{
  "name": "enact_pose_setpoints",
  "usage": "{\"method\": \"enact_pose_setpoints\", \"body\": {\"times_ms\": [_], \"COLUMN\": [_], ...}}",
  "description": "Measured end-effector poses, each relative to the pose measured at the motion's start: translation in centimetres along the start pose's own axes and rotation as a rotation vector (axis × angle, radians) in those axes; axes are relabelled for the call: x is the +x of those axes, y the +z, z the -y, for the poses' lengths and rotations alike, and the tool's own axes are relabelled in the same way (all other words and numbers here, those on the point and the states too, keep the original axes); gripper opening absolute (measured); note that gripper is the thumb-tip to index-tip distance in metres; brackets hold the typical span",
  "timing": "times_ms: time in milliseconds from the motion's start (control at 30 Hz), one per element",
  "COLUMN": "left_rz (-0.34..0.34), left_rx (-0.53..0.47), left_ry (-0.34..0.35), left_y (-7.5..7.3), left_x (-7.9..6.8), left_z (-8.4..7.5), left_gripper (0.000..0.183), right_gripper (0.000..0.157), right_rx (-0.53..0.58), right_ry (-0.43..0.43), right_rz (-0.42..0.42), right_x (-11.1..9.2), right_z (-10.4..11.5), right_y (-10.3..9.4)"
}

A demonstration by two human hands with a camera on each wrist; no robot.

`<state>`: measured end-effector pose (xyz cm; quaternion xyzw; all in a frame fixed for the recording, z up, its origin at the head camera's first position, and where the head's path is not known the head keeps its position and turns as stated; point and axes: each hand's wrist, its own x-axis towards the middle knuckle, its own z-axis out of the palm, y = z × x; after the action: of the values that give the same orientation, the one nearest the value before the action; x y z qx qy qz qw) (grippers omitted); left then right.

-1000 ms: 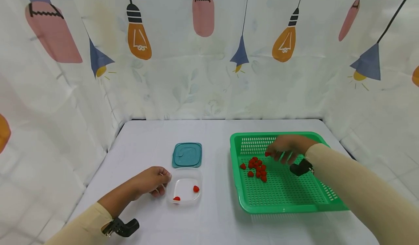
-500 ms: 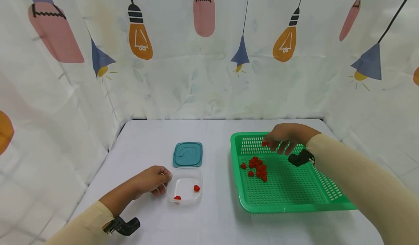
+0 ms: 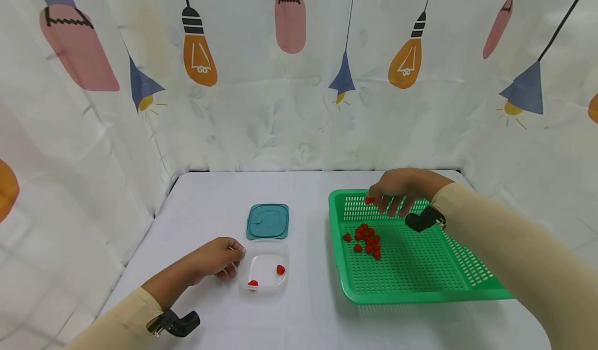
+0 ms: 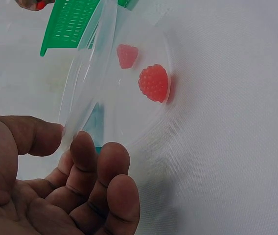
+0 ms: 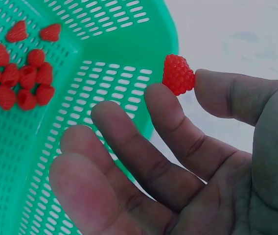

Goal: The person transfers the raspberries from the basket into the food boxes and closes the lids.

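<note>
My right hand (image 3: 399, 189) is over the far left part of the green basket (image 3: 420, 274). It pinches a red raspberry (image 5: 178, 75) between thumb and index fingertip, the other fingers spread loosely below. Several more raspberries (image 5: 10, 76) lie loose on the basket's floor. On the left, my left hand (image 3: 218, 257) holds the rim of a clear square plastic container (image 3: 263, 259) between thumb and index finger. Inside it sit two raspberries: one (image 4: 154, 83) close to the near wall, the other (image 4: 127, 56) farther along.
A teal lid (image 3: 268, 221) lies flat on the white table (image 3: 308, 308), just behind the container. The basket has raised slotted walls. A patterned cloth (image 3: 299, 116) encloses the table at the back and sides.
My right hand has lifted and moved left and away from me with the raspberry pinched in it, from inside the basket toward its far left wall. My left hand stays at the container.
</note>
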<state>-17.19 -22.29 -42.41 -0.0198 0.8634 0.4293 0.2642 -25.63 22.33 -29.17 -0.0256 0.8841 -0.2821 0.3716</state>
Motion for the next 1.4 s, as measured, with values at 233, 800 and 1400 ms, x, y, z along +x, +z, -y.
{"method": "enact_pose_setpoints", "body": {"times_ms": [233, 800, 1400], "left_rz": [-0.003, -0.006, -0.015], "left_rx": [-0.003, -0.012, -0.002], "left_ry": [0.002, 0.004, -0.003], "left_y": [0.0, 0.1, 0.2], "left_x": [0.1, -0.1, 0.0], "left_z": [0.1, 0.1, 0.2], "left_gripper": [0.023, 0.021, 0.022], "right_gripper": [0.048, 0.043, 0.048], "right_rx": [0.013, 0.124, 0.137], "right_ry": [-0.017, -0.043, -0.080], "right_rz": [0.020, 0.024, 0.056], "right_x": [-0.2, 0.2, 0.8], "right_z": [1.6, 4.5, 6.7], "right_y": [0.0, 0.9, 2.0]}}
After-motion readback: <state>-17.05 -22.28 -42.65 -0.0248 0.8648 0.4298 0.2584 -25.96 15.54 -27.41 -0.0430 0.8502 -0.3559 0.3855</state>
